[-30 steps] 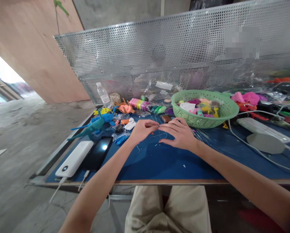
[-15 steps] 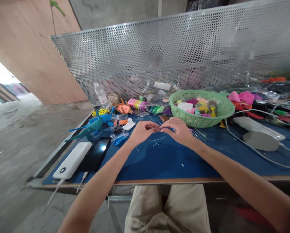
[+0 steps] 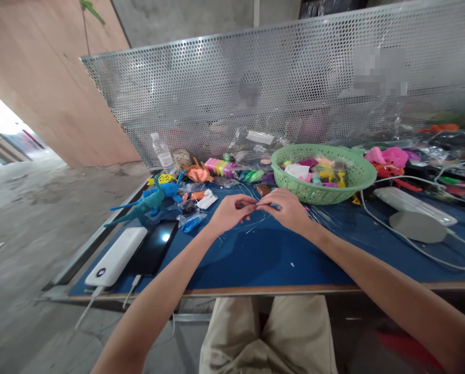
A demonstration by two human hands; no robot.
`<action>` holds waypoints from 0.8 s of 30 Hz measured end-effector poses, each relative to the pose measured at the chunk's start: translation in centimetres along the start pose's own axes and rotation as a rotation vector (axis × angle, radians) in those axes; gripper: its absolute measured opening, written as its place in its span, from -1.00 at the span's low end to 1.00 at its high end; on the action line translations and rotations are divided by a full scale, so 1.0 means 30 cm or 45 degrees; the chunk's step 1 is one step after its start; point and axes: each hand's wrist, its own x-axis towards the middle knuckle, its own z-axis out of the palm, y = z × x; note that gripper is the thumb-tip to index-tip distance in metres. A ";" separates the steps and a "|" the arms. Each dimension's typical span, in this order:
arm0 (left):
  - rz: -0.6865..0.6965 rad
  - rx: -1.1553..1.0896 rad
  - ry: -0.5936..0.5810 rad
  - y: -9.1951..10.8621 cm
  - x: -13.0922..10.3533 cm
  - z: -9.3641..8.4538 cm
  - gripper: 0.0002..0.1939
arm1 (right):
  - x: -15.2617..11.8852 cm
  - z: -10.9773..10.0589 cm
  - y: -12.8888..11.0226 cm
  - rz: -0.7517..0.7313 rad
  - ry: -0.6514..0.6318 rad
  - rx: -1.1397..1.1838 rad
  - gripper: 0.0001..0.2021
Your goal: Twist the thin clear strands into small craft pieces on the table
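Note:
My left hand (image 3: 232,212) and my right hand (image 3: 285,208) meet fingertip to fingertip above the blue tabletop (image 3: 248,259). Both are closed in a pinch, and whatever lies between the fingertips is too small to make out. Thin pale wires (image 3: 251,228) lie on the table just under and behind them. A brown lump (image 3: 262,190) sits right behind the fingers. Close to my right hand, at its back right, stands a green basket (image 3: 322,195) holding colourful pieces.
Blue and teal dinosaur figures (image 3: 154,201), a white power bank (image 3: 118,257) and a black phone (image 3: 153,248) are at the left. A bottle (image 3: 161,152) stands behind. At right are a white power strip (image 3: 415,205), a grey disc (image 3: 418,226) and cables. A perforated metal panel (image 3: 201,78) rises behind.
The fingers of my left hand have shifted slightly, and some of its lower fingertips now show beneath the thumb. Both hands stay in nearly the same place.

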 end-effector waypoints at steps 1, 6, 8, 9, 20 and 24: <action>-0.027 -0.056 -0.011 0.000 -0.001 0.003 -0.74 | -0.001 0.004 0.001 0.025 -0.003 0.013 -0.83; -0.114 -0.252 -0.013 -0.016 0.005 0.012 -0.72 | -0.006 0.005 0.013 0.041 -0.099 0.003 -0.79; -0.119 -0.249 -0.021 -0.025 0.008 0.013 -0.73 | -0.005 0.003 0.021 -0.015 -0.148 -0.042 -0.78; -0.117 -0.243 -0.022 -0.027 0.009 0.013 -0.73 | -0.005 0.003 0.025 -0.038 -0.165 -0.060 -0.78; -0.067 -0.257 0.061 -0.041 0.019 0.022 -0.80 | -0.020 0.029 0.041 0.111 -0.156 -0.074 -0.86; -0.043 -0.194 0.114 -0.045 0.020 0.024 -0.81 | -0.026 0.032 0.058 0.024 -0.201 -0.046 -0.84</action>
